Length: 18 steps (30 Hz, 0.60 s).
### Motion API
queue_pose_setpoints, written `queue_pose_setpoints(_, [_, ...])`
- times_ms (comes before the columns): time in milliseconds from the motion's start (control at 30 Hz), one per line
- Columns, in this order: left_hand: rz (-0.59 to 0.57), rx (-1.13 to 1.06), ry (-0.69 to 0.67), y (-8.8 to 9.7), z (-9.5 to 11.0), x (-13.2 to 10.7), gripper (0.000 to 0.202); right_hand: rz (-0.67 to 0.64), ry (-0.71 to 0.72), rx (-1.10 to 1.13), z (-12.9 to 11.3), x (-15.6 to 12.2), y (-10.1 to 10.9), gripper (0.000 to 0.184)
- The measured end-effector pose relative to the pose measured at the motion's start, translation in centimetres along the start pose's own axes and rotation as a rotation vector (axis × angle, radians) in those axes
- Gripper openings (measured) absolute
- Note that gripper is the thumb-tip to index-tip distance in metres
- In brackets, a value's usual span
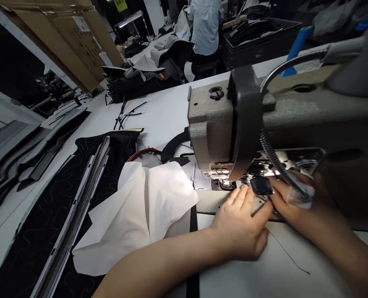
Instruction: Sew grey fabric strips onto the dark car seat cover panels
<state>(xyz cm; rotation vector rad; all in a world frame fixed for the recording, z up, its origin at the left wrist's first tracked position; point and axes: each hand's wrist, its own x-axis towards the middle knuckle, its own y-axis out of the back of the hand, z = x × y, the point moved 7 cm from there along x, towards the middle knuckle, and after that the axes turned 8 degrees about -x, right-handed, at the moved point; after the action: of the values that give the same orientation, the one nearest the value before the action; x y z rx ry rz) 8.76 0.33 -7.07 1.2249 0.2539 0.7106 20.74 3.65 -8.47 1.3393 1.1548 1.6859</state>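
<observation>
My left hand [242, 219] rests on the sewing machine's bed, fingers stretched toward the needle area and thumb apart to the right. On the far side of a black block [261, 186], my right hand [298, 211] reaches in under the head of the sewing machine [211, 136]. Its fingers are partly hidden, and a thin dark item by its thumb is too obscured to name. A loose dark thread [291, 256] trails over the table from beneath my hands. Left of the needle area, a pale fabric piece [118, 219] lies folded and rumpled.
Black stitched panels [32, 236] with a long grey-white strip [75, 215] lie at left. Stacked grey pieces [13, 145] sit beyond. A flexible metal conduit [273, 161] hangs before the machine. Farther back are a cardboard box [66, 37], a dark crate [249, 49] and a person [205, 29].
</observation>
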Motion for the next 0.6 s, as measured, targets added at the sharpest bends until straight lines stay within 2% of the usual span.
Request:
queue_pose_setpoints(267, [-0.026,-0.011,0.015,-0.2,-0.3,-0.2,0.055,0.007,0.097,-0.056,-0.8,-0.1,1.5,0.031])
queue_pose_setpoints(433, [-0.068,-0.023,0.018,-0.5,-0.4,0.1,0.054,0.031,0.054,-0.031,-0.8,0.1,2.3,0.033])
queue_pose_setpoints(533, [-0.092,-0.025,0.016,0.1,-0.5,0.0,0.051,0.057,0.052,-0.018,-1.0,0.1,2.5,0.033])
queue_pose_setpoints(600, [-0.154,-0.003,0.029,0.9,-1.1,-0.5,0.047,0.081,0.068,-0.021,-1.2,0.2,2.6,0.033])
